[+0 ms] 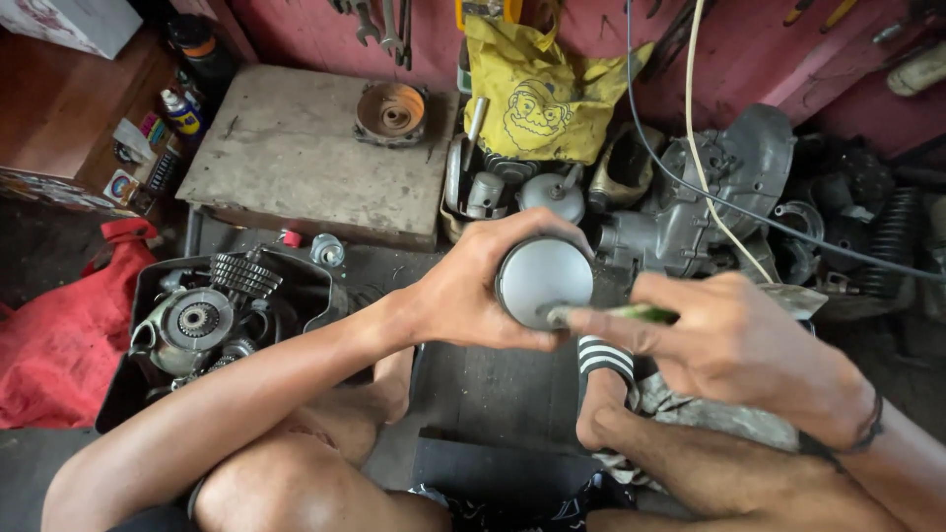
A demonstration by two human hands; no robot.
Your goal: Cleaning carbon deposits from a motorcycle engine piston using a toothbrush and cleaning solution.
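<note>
The left hand [463,286] was wrapped around a round grey piston [543,282], fingers curled over its top edge and thumb under it, so the flat crown faced the camera. The right hand [734,345] was closed on a thin green-handled tool [641,314], its forefinger laid along the shaft and the tip touching the lower edge of the crown. Whether the tip was pressed in or only resting could not be told.

Just below the grip sat a foot in a striped sandal [603,357] on a dark board [493,394]. Left of the left forearm stood a black tray [148,286] of engine parts, with a toothed gear [244,274] at its upper rim and a red cloth [59,335] beyond it. Above the left hand lay a worn wooden slab [296,158] bearing a rusty round housing [391,112]. Directly above the piston hung a yellow bag [537,89], with a grey engine case [709,197] to the upper right of the grip and a white cable [705,167] and a black cable [690,187] crossing it.
</note>
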